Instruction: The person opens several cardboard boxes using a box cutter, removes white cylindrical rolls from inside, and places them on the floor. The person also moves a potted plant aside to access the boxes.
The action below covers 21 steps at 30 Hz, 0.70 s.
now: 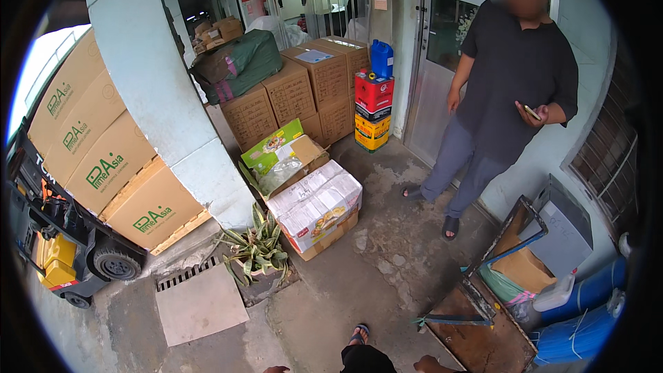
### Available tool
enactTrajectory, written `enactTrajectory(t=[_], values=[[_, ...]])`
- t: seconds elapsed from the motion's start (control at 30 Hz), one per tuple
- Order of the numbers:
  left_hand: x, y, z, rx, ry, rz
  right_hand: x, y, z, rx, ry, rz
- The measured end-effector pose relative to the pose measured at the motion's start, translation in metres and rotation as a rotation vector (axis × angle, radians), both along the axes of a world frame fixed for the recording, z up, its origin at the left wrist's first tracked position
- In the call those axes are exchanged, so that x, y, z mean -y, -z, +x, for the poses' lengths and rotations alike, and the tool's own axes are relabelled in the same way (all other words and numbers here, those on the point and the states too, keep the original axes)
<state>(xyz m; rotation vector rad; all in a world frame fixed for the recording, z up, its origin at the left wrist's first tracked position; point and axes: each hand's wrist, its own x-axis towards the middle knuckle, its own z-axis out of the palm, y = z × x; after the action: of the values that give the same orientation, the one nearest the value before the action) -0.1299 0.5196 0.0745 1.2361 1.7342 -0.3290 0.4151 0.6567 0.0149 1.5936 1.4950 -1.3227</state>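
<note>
At the lower edge, only a sliver of my left hand (277, 369) shows, left of my dark-clothed leg. My right hand (429, 364) hangs low on the other side, its fingers mostly hidden, near a rusty flat cart (464, 322) with a blue-edged metal handle. Neither hand visibly touches anything. My sandalled foot (360, 333) stands on the concrete. Ahead, a white-topped carton (316, 202) rests in front of an opened green-and-brown carton (284, 157) with clear plastic inside.
A person (518, 76) stands by the door holding a phone (531, 112). Stacked cartons (290, 93), a red can (373, 95) and a blue jerrycan (382, 59) line the back. A forklift (76, 249) carries large boxes (110, 166) at left. A potted plant (257, 249) stands beside the pillar (159, 62).
</note>
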Motion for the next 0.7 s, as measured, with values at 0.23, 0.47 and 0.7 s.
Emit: enactTrajectory(t=[0.23,0.47,0.7], values=[[-0.172,-0.112,0.003,-0.091,-0.388,0.203,-0.099,-0.043,-0.073,-0.090,0.059,0.380],[-0.279,-0.139,0.024,-0.029,-0.206,0.287,-0.225,-0.126,-0.169,-0.349,0.131,0.768],[-0.329,-0.083,-0.001,0.023,-0.351,0.295,-0.288,-0.090,-0.133,-0.361,0.248,0.796]])
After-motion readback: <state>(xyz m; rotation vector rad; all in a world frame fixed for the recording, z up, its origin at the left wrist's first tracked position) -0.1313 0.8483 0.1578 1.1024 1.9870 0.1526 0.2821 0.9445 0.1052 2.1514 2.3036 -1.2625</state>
